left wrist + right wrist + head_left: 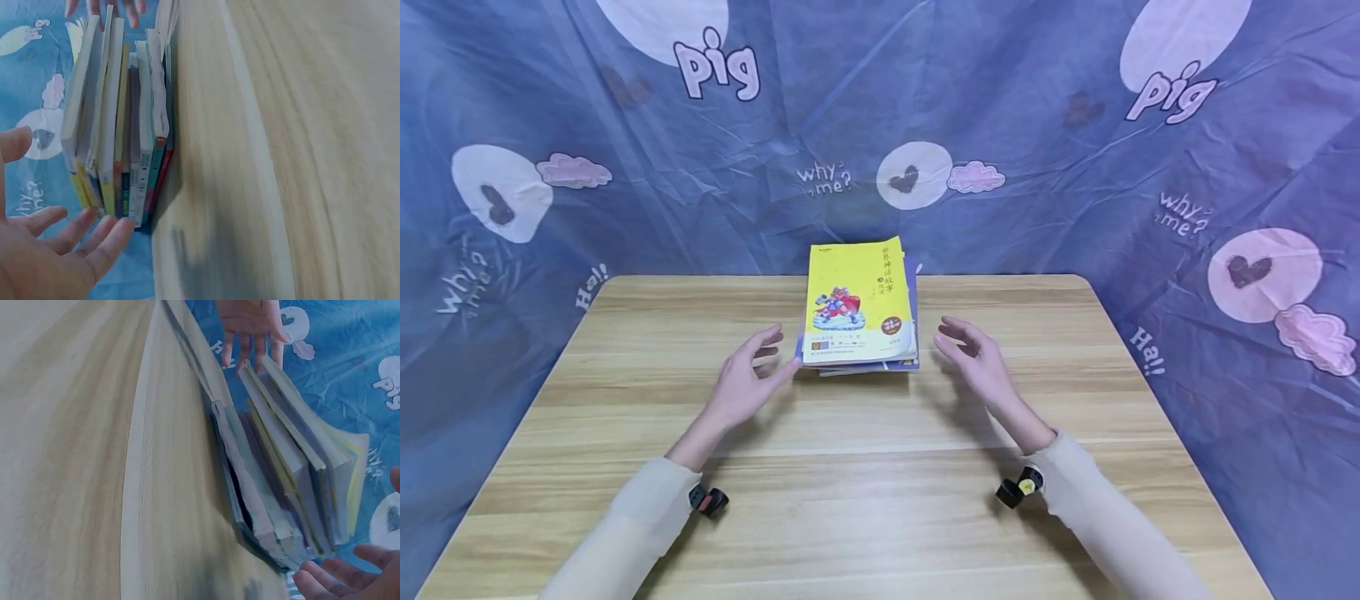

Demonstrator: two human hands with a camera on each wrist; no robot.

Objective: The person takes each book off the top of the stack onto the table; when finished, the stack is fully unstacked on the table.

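A stack of several books (119, 119) lies at the table's far edge, topped by a yellow paperback (857, 279) with a cartoon figure on its cover. Purple and white edges of lower books stick out unevenly beneath it. My left hand (748, 379) is left of the stack, fingers spread, its thumb tip close to the front left corner; whether it touches cannot be told. On the other side, my right hand (981, 367) is held apart from the books with fingers loosely bent. Neither hand holds anything. Both wrist views show the page edges and spines of the pile.
The stack rests on a wood-grain table (850, 500). A blue printed cloth (850, 100) hangs close behind the table and along both sides. Small black devices (709, 501) are strapped at both wrists.
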